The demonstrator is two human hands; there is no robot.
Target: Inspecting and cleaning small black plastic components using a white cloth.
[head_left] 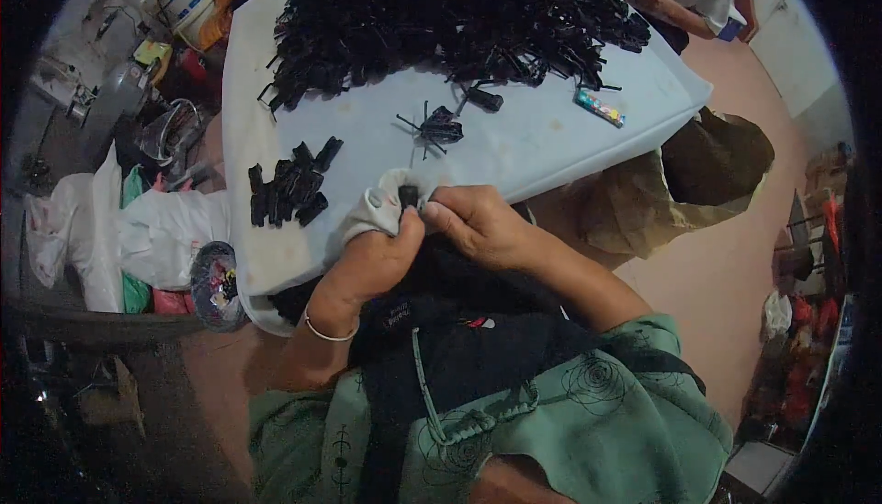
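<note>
My left hand (378, 260) is closed on a small black plastic part (408, 196), with a whitish cloth (375, 211) bunched around its fingers. Pressed up against that part from the right is my right hand (482, 226), thumb and fingers pinched together; what lies between them is hidden. Just beyond my hands, a spiky black part (439, 127) with thin prongs rests on the white table (528, 150). A group of short black pieces (292, 182) lies left of my left hand.
A large heap of black plastic parts (441, 22) covers the table's far side. Near the right edge lies a small colourful tube-shaped packet (599, 109). Another person's arm (666, 8) reaches in at far right. An open brown sack (643, 201) stands right; white bags (175, 237) sit left.
</note>
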